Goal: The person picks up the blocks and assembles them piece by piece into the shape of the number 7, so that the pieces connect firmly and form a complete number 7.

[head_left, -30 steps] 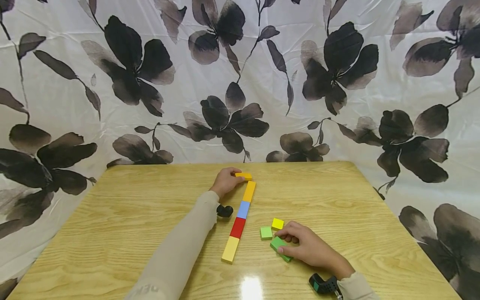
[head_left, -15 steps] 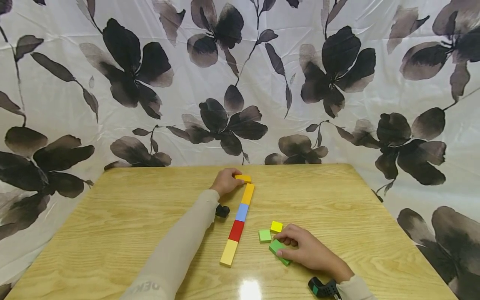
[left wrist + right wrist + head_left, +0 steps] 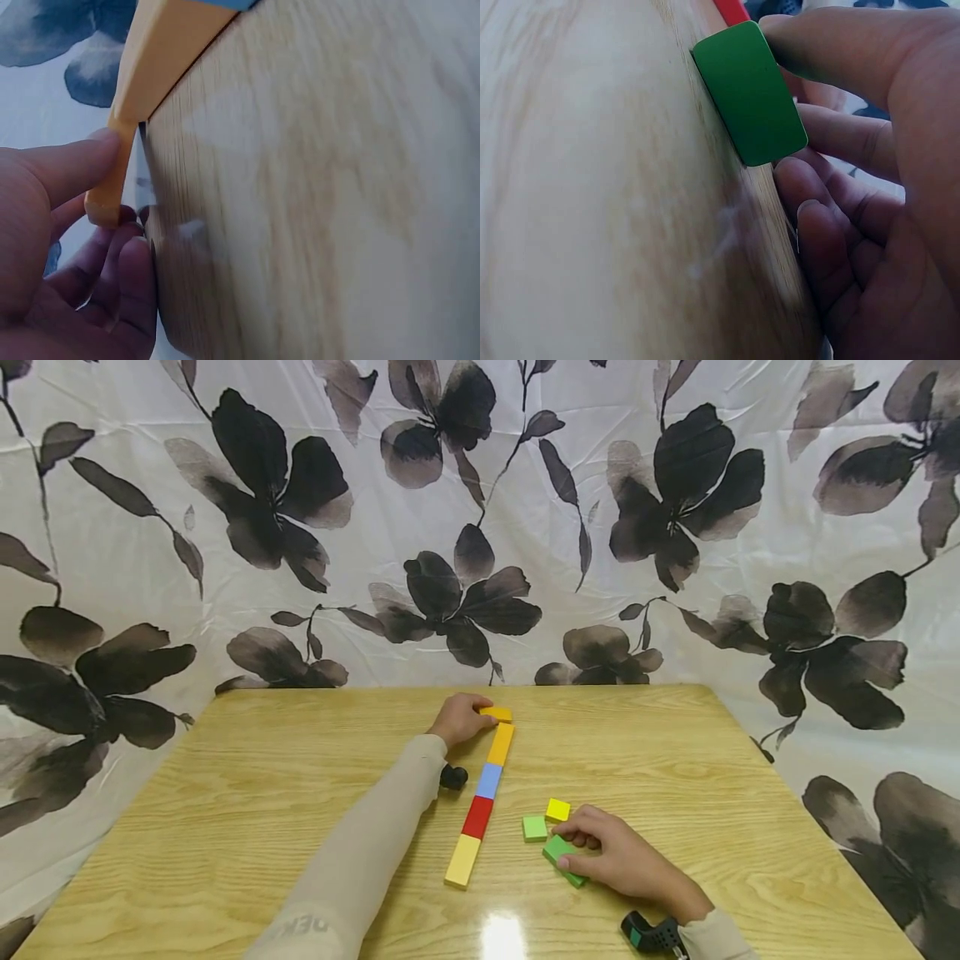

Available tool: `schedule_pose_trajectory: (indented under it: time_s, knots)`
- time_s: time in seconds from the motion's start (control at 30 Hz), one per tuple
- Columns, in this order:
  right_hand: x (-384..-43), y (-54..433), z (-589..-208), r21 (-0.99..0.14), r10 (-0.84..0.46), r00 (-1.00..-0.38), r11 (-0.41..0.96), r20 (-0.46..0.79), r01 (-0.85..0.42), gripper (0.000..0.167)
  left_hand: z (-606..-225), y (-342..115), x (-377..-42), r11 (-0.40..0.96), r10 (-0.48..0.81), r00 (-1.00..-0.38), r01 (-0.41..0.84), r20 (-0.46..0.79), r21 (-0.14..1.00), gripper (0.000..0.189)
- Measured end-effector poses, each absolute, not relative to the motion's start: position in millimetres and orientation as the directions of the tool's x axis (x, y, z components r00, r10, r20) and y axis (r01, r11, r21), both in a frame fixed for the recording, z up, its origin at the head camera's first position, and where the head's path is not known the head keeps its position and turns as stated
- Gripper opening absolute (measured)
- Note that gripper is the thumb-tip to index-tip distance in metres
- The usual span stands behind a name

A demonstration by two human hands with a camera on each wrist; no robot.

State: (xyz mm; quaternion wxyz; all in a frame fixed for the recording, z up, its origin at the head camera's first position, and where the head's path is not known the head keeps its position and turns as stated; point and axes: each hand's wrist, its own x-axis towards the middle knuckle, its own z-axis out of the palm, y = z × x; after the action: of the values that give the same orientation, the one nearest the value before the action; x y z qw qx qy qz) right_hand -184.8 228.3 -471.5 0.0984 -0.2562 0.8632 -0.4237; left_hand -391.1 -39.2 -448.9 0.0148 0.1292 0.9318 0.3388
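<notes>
Head view: near the middle of the counter's (image 3: 300, 777) far edge, a crosswise orange block (image 3: 501, 714) pinched between thumb and fingers of the left hand (image 3: 459, 720). Just beyond a row slanting toward the near edge — orange brick (image 3: 501, 745), blue block (image 3: 488, 781), red block (image 3: 477, 817), pale-yellow block (image 3: 462, 862), end to end. Apparently gripped at the left to leave the other end free above the row. Nearer the near edge, right of the row, a green block (image 3: 557, 848) pinched by the right hand (image 3: 618, 853), probably from that side for easier reach. Between green block and row, in the way of a straight path: light-green square block (image 3: 534, 829), with yellow square block (image 3: 557, 810) farther back. Along the row's left, a sleeve (image 3: 352, 852); past the far edge, flowered cloth (image 3: 375, 527).

Left wrist view: thumb on the orange block's side, fingers behind; touching the orange brick or barely apart — hard to tell.

Right wrist view: thumb at the green block's upper corner, fingers curled beyond, probably for steadiness.
</notes>
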Motion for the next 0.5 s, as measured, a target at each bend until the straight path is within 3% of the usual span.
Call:
schedule_pose_trajectory:
  time_s: [0.5]
  knots:
    - [-185.2, 230.0, -473.0, -0.783, -0.524, -0.85, 0.51, 0.046, -0.357, 0.035, -450.8, -35.8, -391.2, 0.75, 0.275, -0.959, 0.261, 0.071, 0.608, 0.036]
